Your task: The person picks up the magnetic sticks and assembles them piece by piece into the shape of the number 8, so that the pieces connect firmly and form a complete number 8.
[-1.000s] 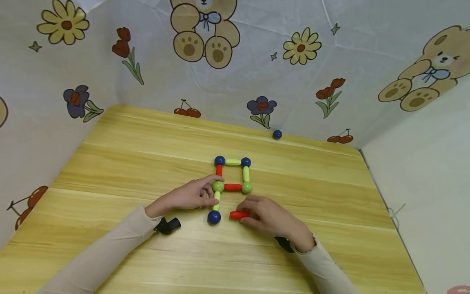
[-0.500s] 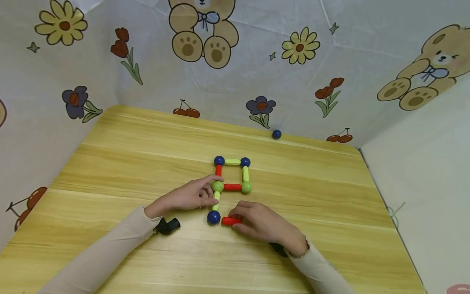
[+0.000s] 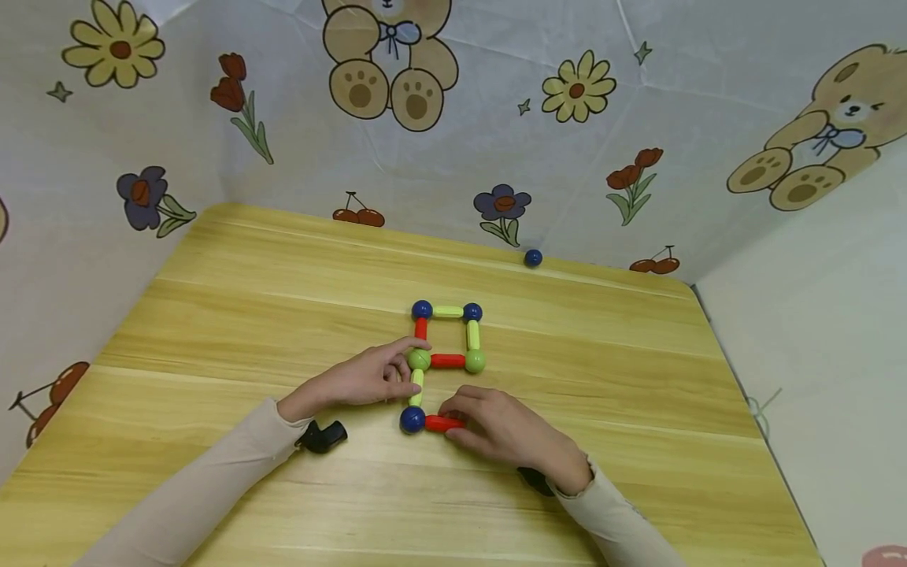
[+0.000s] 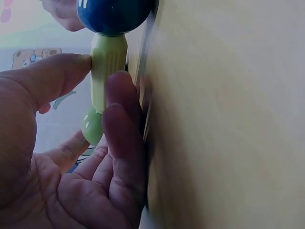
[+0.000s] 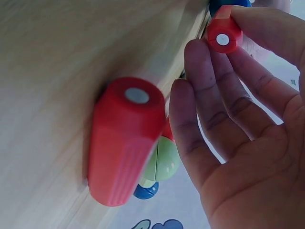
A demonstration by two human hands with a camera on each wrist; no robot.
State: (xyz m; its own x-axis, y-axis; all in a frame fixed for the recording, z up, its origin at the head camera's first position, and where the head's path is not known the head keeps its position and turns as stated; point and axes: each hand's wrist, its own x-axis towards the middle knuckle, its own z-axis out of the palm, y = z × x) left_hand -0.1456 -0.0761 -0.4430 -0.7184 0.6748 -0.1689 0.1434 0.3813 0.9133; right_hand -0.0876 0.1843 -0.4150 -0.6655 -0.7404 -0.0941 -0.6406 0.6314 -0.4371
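A frame of magnetic sticks and balls lies on the table in the head view. My left hand (image 3: 368, 374) pinches its yellow-green stick (image 4: 106, 67) between thumb and fingers, the index finger reaching over a green ball (image 3: 420, 360). That stick joins the green ball to a large blue ball (image 3: 412, 420). My right hand (image 3: 506, 425) pinches a red magnetic stick (image 3: 441, 424), whose left end meets the large blue ball. In the right wrist view its free end shows a pale disc. Another red stick (image 5: 121, 148) lies close below the right hand, hidden in the head view.
Beyond the hands, a closed square joins a red stick (image 3: 448, 361), a second green ball (image 3: 475, 361), yellow-green sticks and two blue balls, one at the far right corner (image 3: 472, 313). A loose blue ball (image 3: 533, 257) sits at the table's back edge by the printed cloth (image 3: 283, 94).
My right hand has moved left and slightly nearer with the red stick, and the stick's end has come against the large blue ball. The left hand stays in place.
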